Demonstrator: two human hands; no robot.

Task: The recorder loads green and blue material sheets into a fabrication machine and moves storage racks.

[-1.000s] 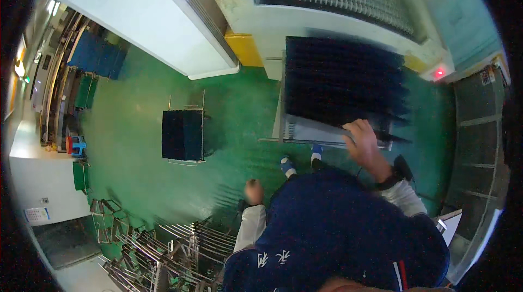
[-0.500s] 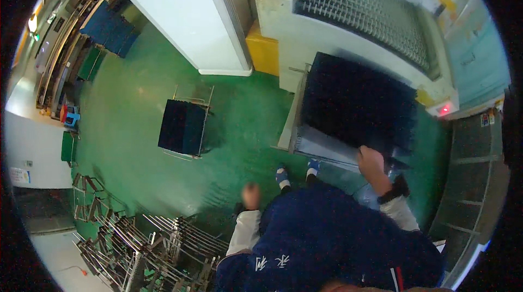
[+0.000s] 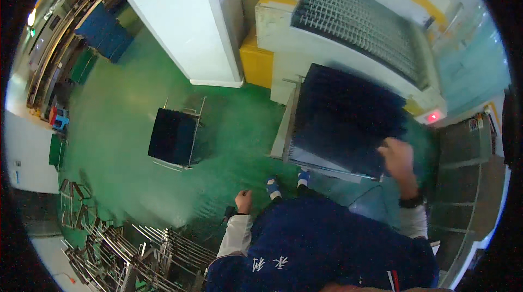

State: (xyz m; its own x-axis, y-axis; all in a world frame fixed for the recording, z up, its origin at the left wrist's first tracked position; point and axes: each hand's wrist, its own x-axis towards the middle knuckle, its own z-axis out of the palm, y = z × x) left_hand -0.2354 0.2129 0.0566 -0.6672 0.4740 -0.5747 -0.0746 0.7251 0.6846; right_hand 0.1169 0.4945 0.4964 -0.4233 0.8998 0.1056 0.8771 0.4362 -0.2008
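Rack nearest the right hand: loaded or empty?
Loaded: a dark stack covers most of the rack, by the right hand. Stack depth: cannot tell.

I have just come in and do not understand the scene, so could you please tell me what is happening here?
A person stands before a stack of dark sheets on a stand, beside a white machine with a bed of rollers. The right hand is at the stack's near right corner; whether it touches is unclear. The left hand hangs low, with nothing visible in it. A smaller dark stack stands apart to the left.
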